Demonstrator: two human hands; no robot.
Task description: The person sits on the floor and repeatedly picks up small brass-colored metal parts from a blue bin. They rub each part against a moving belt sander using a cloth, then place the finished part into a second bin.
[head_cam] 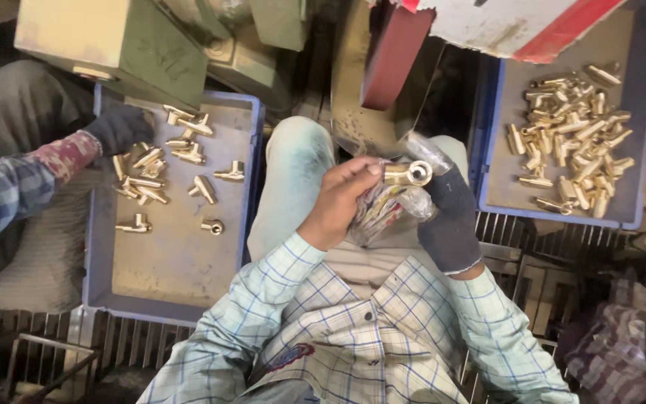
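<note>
My bare left hand [338, 203] and my right hand [448, 221], which wears a dark glove, meet over my lap. Together they grip one brass fitting [408, 173] with its round open end facing up. My left fingers pinch its left side and my right thumb presses on its right. A crumpled patterned cloth with clear plastic [383, 209] is bunched under the fitting between both hands.
A blue tray [181, 292] on the left holds several scattered brass fittings [160, 161]; a co-worker's dark-gloved hand [120, 127] reaches into it. A blue tray [496, 191] on the right holds a heap of brass fittings [573, 138]. A machine with a red-brown belt [392, 63] stands ahead.
</note>
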